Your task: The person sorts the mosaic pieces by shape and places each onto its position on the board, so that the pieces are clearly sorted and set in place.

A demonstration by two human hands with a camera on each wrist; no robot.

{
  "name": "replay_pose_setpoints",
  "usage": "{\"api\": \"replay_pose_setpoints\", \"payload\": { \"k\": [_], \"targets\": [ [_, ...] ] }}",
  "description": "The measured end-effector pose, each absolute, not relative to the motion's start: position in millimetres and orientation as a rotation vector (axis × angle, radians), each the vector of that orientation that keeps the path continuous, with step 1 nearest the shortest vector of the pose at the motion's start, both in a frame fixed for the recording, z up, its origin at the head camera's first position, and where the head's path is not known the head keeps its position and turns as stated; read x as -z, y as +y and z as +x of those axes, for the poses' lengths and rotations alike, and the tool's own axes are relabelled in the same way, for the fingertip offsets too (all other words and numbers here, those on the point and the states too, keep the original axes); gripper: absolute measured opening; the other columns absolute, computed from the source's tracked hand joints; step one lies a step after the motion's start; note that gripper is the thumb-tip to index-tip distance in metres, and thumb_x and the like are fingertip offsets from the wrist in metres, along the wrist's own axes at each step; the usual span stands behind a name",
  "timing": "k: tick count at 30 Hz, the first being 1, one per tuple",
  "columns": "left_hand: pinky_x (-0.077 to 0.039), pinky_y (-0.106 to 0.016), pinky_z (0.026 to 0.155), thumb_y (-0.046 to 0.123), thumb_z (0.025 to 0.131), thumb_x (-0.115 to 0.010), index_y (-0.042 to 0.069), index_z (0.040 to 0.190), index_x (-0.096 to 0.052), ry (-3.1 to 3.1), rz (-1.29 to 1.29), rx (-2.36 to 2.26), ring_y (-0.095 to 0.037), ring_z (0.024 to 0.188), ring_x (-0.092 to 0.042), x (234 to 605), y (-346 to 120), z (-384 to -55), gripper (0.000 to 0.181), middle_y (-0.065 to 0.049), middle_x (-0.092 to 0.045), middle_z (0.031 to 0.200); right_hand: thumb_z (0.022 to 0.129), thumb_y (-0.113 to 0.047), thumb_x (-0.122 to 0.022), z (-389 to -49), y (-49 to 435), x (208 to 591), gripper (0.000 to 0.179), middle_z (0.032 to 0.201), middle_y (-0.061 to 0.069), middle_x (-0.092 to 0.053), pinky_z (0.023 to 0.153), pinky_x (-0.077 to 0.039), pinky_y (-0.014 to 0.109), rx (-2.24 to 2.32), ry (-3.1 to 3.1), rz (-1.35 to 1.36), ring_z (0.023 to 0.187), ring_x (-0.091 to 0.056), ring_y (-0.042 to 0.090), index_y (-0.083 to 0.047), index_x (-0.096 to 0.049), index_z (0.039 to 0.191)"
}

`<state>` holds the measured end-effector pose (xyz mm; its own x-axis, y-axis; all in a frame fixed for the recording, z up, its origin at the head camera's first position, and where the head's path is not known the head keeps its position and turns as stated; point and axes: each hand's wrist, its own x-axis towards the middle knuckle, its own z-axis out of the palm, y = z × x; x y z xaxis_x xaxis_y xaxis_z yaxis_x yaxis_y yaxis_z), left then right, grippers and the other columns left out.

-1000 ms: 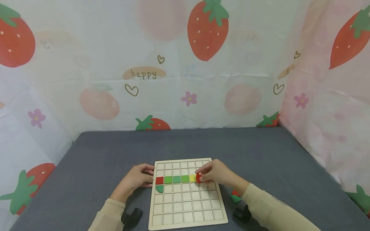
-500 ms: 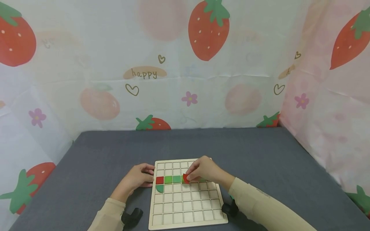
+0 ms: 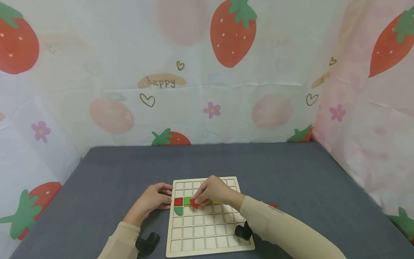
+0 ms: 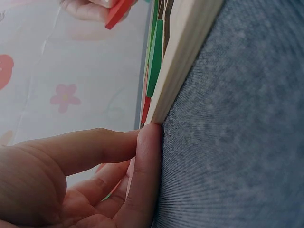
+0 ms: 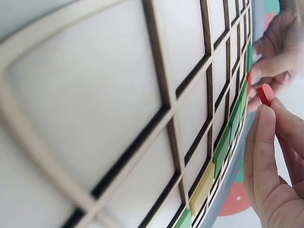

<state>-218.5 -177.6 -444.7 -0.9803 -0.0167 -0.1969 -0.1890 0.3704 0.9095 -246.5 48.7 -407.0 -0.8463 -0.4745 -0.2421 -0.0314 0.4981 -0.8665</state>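
Observation:
A wooden grid board (image 3: 208,245) lies on the table. My left hand (image 3: 153,198) holds its left edge, the thumb and a finger (image 4: 149,161) at the rim in the left wrist view. My right hand (image 3: 216,190) pinches a red tile (image 3: 194,204) with a curved side, raised over the board's left part. Below that tile's row sits a green quarter-circle tile (image 3: 178,211). The row itself starts with a red square tile (image 3: 178,201), then a light green tile (image 3: 187,200). Further right, a yellow tile (image 5: 202,187) shows; the right hand partly covers this row in the head view.
Another red piece (image 3: 273,206) peeks out beyond the right sleeve (image 3: 284,225) on the dark grey tablecloth (image 3: 129,169). Black wrist mounts (image 3: 148,244) sit under both forearms. A strawberry-print curtain (image 3: 200,118) stands behind and beside the table.
My right hand has carried the red tile leftward along the row, from near the yellow tile to the second and third columns. The left hand stays at the board's edge.

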Motion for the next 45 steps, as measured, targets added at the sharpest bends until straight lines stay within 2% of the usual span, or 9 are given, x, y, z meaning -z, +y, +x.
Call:
{"api": "replay_pose_setpoints", "payload": {
  "k": [7, 20, 31, 45],
  "targets": [
    [-0.063, -0.033, 0.066, -0.009, 0.082, -0.066, -0.006, 0.128, -0.057, 2.471, -0.191, -1.667, -0.017, 0.078, -0.065, 443.9, -177.7, -218.3, 0.047, -0.017, -0.058, 0.106, 0.075, 0.001, -0.081, -246.4, 38.6, 408.6, 0.008, 0.081, 0.009, -0.076, 0.065, -0.063, 0.030, 1.315, 2.270, -0.403, 0.065, -0.073, 0.018, 0.000, -0.079, 0.082],
    [-0.063, -0.032, 0.067, -0.009, 0.083, -0.065, -0.007, 0.128, -0.057, 2.456, -0.191, -1.677, -0.016, 0.078, -0.065, 444.1, -177.6, -218.1, 0.045, -0.017, -0.058, 0.106, 0.073, 0.007, -0.081, -242.4, 24.5, 415.3, 0.006, 0.071, 0.011, -0.074, 0.056, -0.060, 0.025, 1.285, 2.305, -0.440, 0.054, -0.065, 0.010, 0.004, -0.076, 0.075],
    [-0.063, -0.033, 0.067, -0.008, 0.084, -0.065, -0.006, 0.127, -0.058, 2.463, -0.196, -1.675, -0.016, 0.078, -0.066, 445.2, -177.2, -218.9, 0.044, -0.016, -0.058, 0.105, 0.071, 0.006, -0.083, -237.8, 19.5, 412.3, 0.011, 0.065, 0.005, -0.072, 0.051, -0.055, 0.021, 1.108, 2.485, -0.521, 0.051, -0.057, 0.006, -0.002, -0.075, 0.067],
    [-0.063, -0.034, 0.066, -0.009, 0.083, -0.065, -0.006, 0.127, -0.058, 2.468, -0.182, -1.671, -0.017, 0.079, -0.066, 445.6, -177.8, -218.6, 0.045, -0.017, -0.058, 0.105, 0.074, 0.005, -0.081, -236.0, 25.3, 412.1, 0.011, 0.065, 0.004, -0.071, 0.052, -0.055, 0.021, 1.098, 2.494, -0.569, 0.053, -0.060, 0.008, -0.002, -0.075, 0.067]
  ]
}}
